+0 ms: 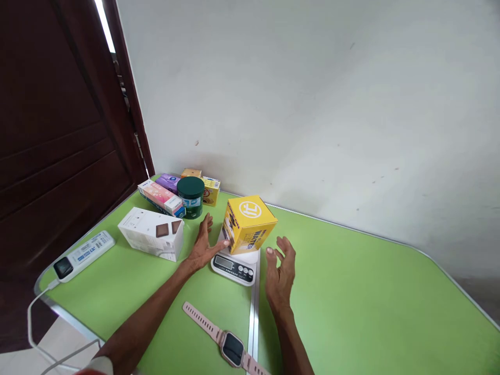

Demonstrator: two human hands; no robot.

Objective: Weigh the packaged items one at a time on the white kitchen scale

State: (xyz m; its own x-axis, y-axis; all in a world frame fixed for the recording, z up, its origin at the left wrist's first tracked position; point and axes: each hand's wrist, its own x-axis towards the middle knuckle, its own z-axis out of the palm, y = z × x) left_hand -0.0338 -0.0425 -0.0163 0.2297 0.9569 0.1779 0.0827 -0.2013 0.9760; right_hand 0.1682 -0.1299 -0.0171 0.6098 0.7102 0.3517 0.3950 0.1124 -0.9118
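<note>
A yellow box (253,221) with a white round logo on top sits on a white kitchen scale (233,268), whose dark display faces me. To the left of the box is my left hand (203,247), fingers apart, its thumb tip close to the box's lower side; whether it touches I cannot tell. My right hand (282,268) stands a little off the box's right side, with curled fingers spread and nothing in them. In front of the scale lies a smartwatch (233,349) with a pale pink strap.
Left on the green table (351,291) are a white box (152,233), a dark green jar (191,197), a pink box (162,198), a purple pack (169,182) and a small yellow box (211,191). A white device (84,255) trails a cable. A wall (312,104) backs the table.
</note>
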